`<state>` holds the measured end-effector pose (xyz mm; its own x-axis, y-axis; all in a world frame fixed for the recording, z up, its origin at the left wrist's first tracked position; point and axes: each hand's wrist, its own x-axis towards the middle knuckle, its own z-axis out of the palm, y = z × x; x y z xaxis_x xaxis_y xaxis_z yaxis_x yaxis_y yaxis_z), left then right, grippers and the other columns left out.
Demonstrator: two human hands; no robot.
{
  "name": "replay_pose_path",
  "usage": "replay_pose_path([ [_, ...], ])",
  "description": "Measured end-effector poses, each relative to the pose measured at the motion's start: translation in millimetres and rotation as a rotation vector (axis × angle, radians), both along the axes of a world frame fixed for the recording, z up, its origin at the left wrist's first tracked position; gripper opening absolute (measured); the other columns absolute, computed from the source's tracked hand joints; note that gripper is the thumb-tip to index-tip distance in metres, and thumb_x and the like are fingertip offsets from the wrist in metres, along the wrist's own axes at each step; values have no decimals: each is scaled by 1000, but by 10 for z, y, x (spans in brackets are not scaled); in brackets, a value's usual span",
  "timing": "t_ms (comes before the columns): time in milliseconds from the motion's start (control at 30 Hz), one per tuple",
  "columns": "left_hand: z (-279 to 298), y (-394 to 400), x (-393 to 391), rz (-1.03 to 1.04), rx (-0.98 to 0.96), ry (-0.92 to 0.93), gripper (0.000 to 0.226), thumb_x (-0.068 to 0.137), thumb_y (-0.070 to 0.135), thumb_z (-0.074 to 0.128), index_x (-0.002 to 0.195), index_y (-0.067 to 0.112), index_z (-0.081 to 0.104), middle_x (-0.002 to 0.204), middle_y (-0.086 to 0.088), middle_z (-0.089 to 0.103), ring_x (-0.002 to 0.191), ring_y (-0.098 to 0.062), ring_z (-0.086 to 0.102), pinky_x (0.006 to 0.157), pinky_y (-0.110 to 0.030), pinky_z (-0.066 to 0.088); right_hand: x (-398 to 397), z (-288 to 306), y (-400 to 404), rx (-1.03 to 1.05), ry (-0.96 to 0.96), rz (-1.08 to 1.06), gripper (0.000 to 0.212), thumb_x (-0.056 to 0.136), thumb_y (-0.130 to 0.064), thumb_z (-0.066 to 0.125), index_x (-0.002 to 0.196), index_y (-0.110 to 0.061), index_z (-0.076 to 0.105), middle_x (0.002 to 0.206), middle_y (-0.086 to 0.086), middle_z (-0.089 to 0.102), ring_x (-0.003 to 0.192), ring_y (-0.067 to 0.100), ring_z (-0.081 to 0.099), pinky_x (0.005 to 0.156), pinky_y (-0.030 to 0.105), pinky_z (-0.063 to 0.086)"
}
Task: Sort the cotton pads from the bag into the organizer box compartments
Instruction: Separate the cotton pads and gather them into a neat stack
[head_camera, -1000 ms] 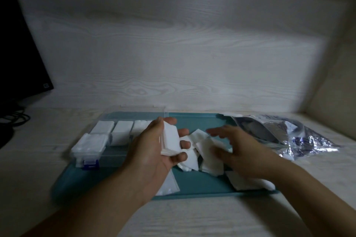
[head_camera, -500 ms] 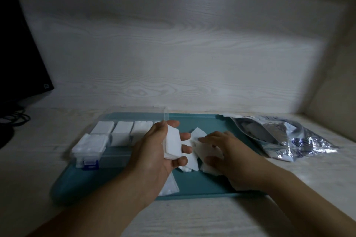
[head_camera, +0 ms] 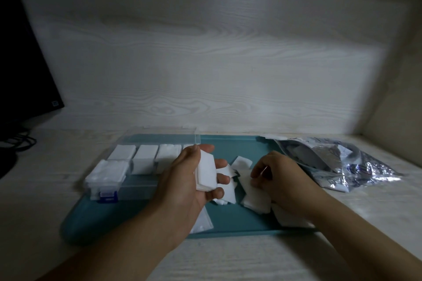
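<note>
**Cotton pads mid-sort on teal tray**

Teal tray (head_camera: 228, 141) underneath everything, on a pale wood-grain desk. Clear organizer box (head_camera: 127, 189) on its left part, lid back, several compartments already packed with white pads. Crinkled foil bag (head_camera: 356, 166) off to the right, mouth toward the tray. Left hand (head_camera: 182, 187) curled round a neat stack of pads (head_camera: 205, 174), thumb on top, fingers beneath. Right hand (head_camera: 280, 180) bent over the loose pads (head_camera: 253, 198) near tray centre, fingertips pinching at one. Likely featherweight, soft, easily creased — best pinched gently at an edge and squared into the stack, never squeezed hard.
</note>
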<state>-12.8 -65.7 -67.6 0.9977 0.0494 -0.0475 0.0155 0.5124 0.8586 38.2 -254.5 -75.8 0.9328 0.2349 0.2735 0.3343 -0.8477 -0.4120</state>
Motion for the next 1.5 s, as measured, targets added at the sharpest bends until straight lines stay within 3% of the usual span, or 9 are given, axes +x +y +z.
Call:
replay_pose_path([
  [200,11,1,5,8,1,-6,31,105,28,36,106,11,61,88,-20,69,57,-23,59,45,-26,42,-9,1,-4,-25,-9,-50,31,86,-17,71,115,-25,68,90,-8,65,78,5,55,63,10,37],
  [400,0,16,3,18,13,-1,31,105,29,37,107,11,62,87,-20,70,59,-23,61,45,-28,44,9,29,-32,-17,-83,-84,6,87,-20,70,84,-25,71,70,-12,64,69,7,63,57,14,40],
  [467,13,15,-1,22,21,-4,31,105,28,37,107,11,62,87,-19,70,59,-23,61,45,-28,44,28,77,-52,147,-15,-75,13,87,-19,70,77,-25,65,63,-10,63,56,3,59,53,12,43],
  [600,31,2,-23,35,39,-29,30,106,25,37,106,10,63,87,-19,70,59,-24,63,46,-28,44,-111,263,-14,839,257,170,6,85,-5,69,83,-3,63,54,4,55,46,15,46,46,23,37],
  [700,8,-27,-47,18,97,-38,32,105,27,38,102,14,67,94,-16,72,72,-27,67,50,-31,50,-222,275,101,1013,327,305,15,75,-8,70,86,2,65,60,14,59,50,18,52,44,25,39],
  [867,-18,-65,-75,-84,84,-18,31,103,28,41,101,17,70,109,-17,71,97,-36,69,63,-42,60,-289,159,285,806,114,198,8,80,-2,74,85,-6,69,65,5,69,59,12,65,57,21,51],
  [1033,-35,-38,-17,-115,5,14,31,103,26,42,103,20,73,118,-22,65,96,-35,68,64,-42,58,-316,79,252,294,-197,98,28,82,-41,72,108,-37,61,101,-23,59,95,-7,54,72,6,40],
  [1267,-46,-61,-26,-122,-43,-3,28,103,25,44,119,15,65,100,-20,73,81,-29,73,58,-36,57,-422,120,243,211,-170,467,75,76,-44,79,140,-34,41,137,-23,46,130,1,43,103,11,32],
  [1500,-65,-30,9,-152,-94,47,31,101,21,46,126,16,63,120,-21,67,100,-39,66,60,-36,56,-412,102,252,245,-176,477,78,76,-30,82,142,-30,40,130,-22,52,121,-3,50,97,8,36],
])
